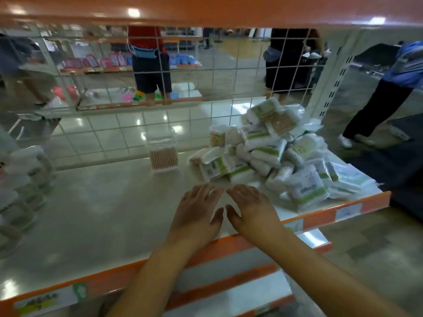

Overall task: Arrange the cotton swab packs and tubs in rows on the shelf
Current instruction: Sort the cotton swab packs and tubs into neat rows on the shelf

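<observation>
A loose heap of cotton swab packs (pixel 281 154), white with green labels, covers the right part of the shelf (pixel 96 216). One clear tub of swabs (pixel 163 152) stands upright alone near the shelf's back, left of the heap. A second tub (pixel 217 135) stands at the heap's back edge. My left hand (pixel 198 213) and my right hand (pixel 250 208) lie side by side with straight fingers over the shelf's front, just short of the heap, holding nothing.
A white wire grid (pixel 128 124) closes the shelf's back. An orange shelf (pixel 206 10) hangs overhead. Blurred white packs (pixel 25 179) stand at the far left. Orange price strips edge the shelves below. People stand in the aisles behind and at right.
</observation>
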The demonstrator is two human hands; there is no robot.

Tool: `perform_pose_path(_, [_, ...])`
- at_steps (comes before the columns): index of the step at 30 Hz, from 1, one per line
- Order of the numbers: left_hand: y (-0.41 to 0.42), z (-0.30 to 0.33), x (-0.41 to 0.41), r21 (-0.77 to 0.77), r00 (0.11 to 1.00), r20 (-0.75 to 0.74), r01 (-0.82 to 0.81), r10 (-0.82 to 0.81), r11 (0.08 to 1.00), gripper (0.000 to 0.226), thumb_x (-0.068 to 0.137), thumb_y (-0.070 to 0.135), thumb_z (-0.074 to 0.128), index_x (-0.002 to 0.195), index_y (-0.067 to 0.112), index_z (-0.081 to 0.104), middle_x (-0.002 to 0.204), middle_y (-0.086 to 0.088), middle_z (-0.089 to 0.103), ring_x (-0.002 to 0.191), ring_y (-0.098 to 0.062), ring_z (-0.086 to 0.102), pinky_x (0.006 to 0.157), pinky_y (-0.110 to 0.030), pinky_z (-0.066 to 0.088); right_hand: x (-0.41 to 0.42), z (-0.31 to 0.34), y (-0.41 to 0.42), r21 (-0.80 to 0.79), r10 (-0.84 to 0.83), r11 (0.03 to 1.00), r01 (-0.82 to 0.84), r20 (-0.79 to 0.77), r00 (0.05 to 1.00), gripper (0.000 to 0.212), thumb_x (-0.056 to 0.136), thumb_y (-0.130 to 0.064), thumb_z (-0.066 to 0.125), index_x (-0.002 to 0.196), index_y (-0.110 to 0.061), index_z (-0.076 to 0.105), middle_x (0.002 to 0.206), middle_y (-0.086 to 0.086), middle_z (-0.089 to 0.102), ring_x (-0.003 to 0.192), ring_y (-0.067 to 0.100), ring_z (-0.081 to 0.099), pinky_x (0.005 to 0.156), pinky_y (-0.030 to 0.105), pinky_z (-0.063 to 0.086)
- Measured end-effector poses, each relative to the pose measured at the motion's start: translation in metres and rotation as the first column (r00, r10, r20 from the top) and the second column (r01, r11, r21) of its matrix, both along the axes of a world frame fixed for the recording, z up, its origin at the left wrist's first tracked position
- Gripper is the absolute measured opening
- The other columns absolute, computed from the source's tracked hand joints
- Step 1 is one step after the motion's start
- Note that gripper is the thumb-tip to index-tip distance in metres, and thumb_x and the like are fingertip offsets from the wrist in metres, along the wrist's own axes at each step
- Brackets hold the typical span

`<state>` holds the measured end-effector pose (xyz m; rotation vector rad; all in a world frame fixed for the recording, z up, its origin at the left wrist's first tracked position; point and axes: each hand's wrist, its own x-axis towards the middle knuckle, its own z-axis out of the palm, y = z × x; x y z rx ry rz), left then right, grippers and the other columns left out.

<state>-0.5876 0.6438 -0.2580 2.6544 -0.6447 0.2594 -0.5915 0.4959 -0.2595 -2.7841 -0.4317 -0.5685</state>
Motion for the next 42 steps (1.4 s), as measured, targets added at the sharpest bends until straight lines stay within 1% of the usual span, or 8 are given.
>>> perform_pose_path(3, [-0.028,-0.003,0.002,-0.013,1.0,0.024,0.002,-0.002,1.0,0.052,0.084,0.035,0.039,0.13,0.015,0.051,0.13,-0.004,0.052,0.122,-0.024,0.046,0.094,-0.026,0.029,0.001,-0.002,-0.027,-0.003,-0.012,1.0,0.012,0.011,1.0,0.041,0.073,-0.032,0.043,0.089,-0.007,0.071,0.083,0.009,0.069,0.069,0.026,0.067,0.05,0.034,0.055])
perform_pose_path(7, [-0.063,-0.011,0.008,0.004,1.0,-0.014,0.017,-0.017,1.0,0.049,0.091,0.034,0.039,0.137,0.018,0.042,0.141,-0.002,0.04,0.13,-0.021,0.035,0.104,-0.031,0.027,0.003,-0.003,-0.062,0.03,-0.026,0.999,0.026,0.009,1.0,0.041,0.073,-0.032,0.042,0.092,-0.008,0.071,0.088,0.009,0.071,0.075,0.028,0.068,0.057,0.037,0.057])
perform_pose_path(11, [-0.094,-0.014,0.015,-0.018,1.0,0.012,0.025,-0.025,1.0,0.048,0.076,0.036,0.04,0.112,0.014,0.064,0.111,-0.006,0.064,0.1,-0.026,0.062,0.08,-0.036,0.051,0.006,0.001,-0.095,0.129,0.022,0.991,-0.025,0.026,0.999,0.04,0.075,-0.026,0.041,0.092,-0.005,0.071,0.088,0.01,0.071,0.079,0.029,0.067,0.067,0.036,0.057])
perform_pose_path(20, [-0.147,-0.017,0.022,-0.131,0.997,0.054,0.069,-0.063,0.989,0.03,0.078,0.032,0.041,0.105,0.021,0.047,0.098,-0.001,0.062,0.09,-0.016,0.051,0.073,-0.032,0.051,0.02,0.0,-0.157,0.231,0.016,0.97,-0.071,0.232,0.973,0.032,0.078,-0.018,0.046,0.094,-0.005,0.07,0.099,0.012,0.066,0.094,0.021,0.048,0.078,0.031,0.046])
perform_pose_path(26, [-0.163,-0.024,0.025,-0.127,0.999,-0.043,0.001,-0.006,0.992,0.032,0.083,0.026,0.044,0.114,0.02,0.052,0.113,0.003,0.051,0.106,-0.017,0.044,0.076,-0.022,0.03,0.025,-0.003,-0.176,0.214,-0.075,0.975,0.058,0.071,0.995,0.052,0.077,-0.032,0.053,0.121,-0.004,0.055,0.116,0.018,0.059,0.109,0.031,0.049,0.087,0.042,0.043])
perform_pose_path(33, [-0.168,-0.025,0.02,-0.241,0.996,-0.074,-0.056,0.039,0.969,0.043,0.081,0.026,0.045,0.123,0.025,0.048,0.123,0.0,0.054,0.113,-0.02,0.048,0.088,-0.027,0.036,0.025,-0.006,-0.183,0.134,-0.081,0.986,0.1,-0.143,0.986,0.055,0.084,-0.02,0.063,0.136,-0.017,0.045,0.146,0.015,0.034,0.126,0.038,0.04,0.107,0.043,0.023])
perform_pose_path(38, [-0.167,-0.028,0.022,-0.176,0.994,-0.099,-0.056,0.039,0.983,0.041,0.087,0.031,0.042,0.125,0.018,0.049,0.129,0.003,0.047,0.117,-0.018,0.043,0.092,-0.026,0.035,0.026,-0.007,-0.188,0.338,0.031,0.941,-0.011,-0.053,0.998,0.053,0.071,0.001,0.074,0.12,-0.008,0.058,0.122,0.011,0.053,0.099,0.025,0.056,0.079,0.026,0.045])
perform_pose_path(42, [-0.164,-0.025,0.022,-0.391,0.97,-0.222,-0.178,0.095,0.903,0.036,0.088,0.027,0.057,0.124,0.026,0.051,0.121,0.012,0.049,0.11,-0.009,0.047,0.084,-0.013,0.032,0.026,0.002,-0.185,0.587,0.072,0.809,-0.022,-0.063,0.995,0.047,0.074,0.002,0.072,0.114,-0.02,0.058,0.105,-0.009,0.05,0.082,-0.002,0.05,0.068,0.003,0.04])
